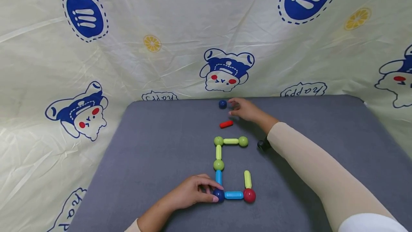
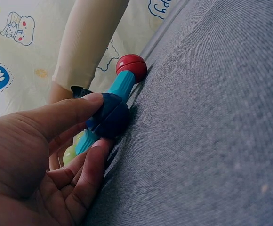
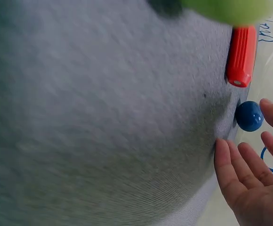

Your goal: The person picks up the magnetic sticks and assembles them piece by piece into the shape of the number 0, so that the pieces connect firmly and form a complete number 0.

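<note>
My left hand [image 1: 197,190] pinches the dark blue ball [image 2: 109,115] at the near left corner of a joined chain of balls and rods. From that ball a blue rod [image 1: 234,195] runs right to a red ball [image 1: 249,195], which carries a pale green rod [image 1: 247,179]. Another blue rod [image 1: 219,177] leads away to green balls [image 1: 218,165] and pale green rods. Fingers spread, my right hand [image 1: 245,110] is beside a loose blue ball [image 3: 249,116] near the table's far edge. Its fingertips are just right of the ball, with a gap showing.
A loose red rod [image 1: 226,124] lies between the far blue ball and the chain. The grey table [image 1: 154,146] ends at a patterned pale curtain [image 1: 180,67]. A black device [image 1: 264,144] sits on the right wrist, beneath the sleeve.
</note>
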`<state>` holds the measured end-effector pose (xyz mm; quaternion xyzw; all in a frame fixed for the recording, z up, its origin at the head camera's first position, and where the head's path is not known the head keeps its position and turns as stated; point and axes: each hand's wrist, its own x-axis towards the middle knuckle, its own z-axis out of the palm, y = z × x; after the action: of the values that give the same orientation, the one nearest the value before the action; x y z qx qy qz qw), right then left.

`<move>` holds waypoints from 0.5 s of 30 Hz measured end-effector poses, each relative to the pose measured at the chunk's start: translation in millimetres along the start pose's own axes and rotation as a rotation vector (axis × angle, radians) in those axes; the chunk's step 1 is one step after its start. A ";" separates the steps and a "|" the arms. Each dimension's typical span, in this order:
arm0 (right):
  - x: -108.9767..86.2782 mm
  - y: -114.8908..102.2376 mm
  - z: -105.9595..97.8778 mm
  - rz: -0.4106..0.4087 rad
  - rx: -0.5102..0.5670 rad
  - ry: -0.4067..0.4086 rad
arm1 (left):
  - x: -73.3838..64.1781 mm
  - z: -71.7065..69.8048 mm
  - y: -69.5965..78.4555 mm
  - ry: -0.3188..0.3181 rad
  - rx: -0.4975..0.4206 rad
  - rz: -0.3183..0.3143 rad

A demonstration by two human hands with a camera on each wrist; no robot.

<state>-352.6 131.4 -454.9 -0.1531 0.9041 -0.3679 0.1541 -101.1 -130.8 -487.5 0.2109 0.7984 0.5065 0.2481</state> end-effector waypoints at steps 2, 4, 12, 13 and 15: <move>3.8 -0.5 -1.3 -0.014 -0.017 -0.005 | 0.7 0.1 0.1 -0.001 0.003 0.005; 7.5 -1.5 -1.9 -0.028 -0.037 -0.017 | 1.1 0.3 0.0 0.000 0.006 0.009; 18.4 -11.9 -4.1 -0.097 -0.191 -0.057 | 1.8 0.5 -0.4 -0.002 0.002 0.018; 19.6 -14.0 -4.3 -0.101 -0.226 -0.058 | 1.8 0.5 -0.3 -0.002 0.002 0.018; 21.2 -18.5 -4.5 -0.103 -0.288 -0.061 | 1.9 0.4 -0.3 -0.001 0.002 0.018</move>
<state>-370.5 113.3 -442.2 -0.2310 0.9333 -0.2372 0.1391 -102.4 -129.6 -488.3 0.2188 0.7968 0.5077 0.2437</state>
